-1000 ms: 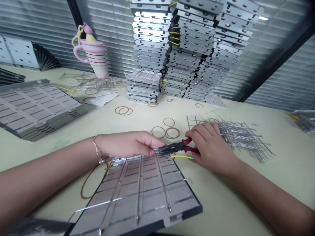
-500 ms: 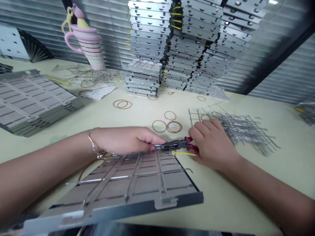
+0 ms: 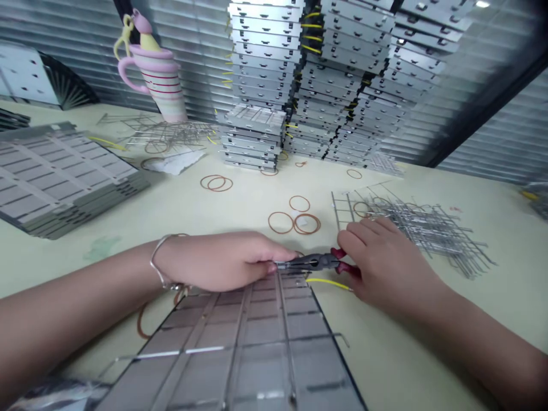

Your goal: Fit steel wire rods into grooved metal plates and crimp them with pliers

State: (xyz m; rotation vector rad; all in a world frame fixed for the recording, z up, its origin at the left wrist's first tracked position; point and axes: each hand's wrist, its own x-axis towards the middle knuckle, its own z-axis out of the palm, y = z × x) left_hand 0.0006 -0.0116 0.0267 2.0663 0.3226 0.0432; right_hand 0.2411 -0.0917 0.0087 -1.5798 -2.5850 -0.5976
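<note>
Two hands meet at a metal panel point(image 3: 252, 342): the right hand point(image 3: 387, 265) grips red pliers point(image 3: 310, 262), which could slip and pinch the curled left hand point(image 3: 218, 261) just beside their nose.

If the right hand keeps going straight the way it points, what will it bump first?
Probably the left hand. The right hand holds red-handled pliers, and their tip points at those fingers. The tip might meet the metal panel below instead; depth is hard to tell.

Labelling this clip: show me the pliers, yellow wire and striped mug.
Pliers point(image 3: 310, 262): head view, on the steel grip.
Yellow wire point(image 3: 329, 280): head view, mid-length.
Striped mug point(image 3: 162, 91): head view, on its body.
</note>
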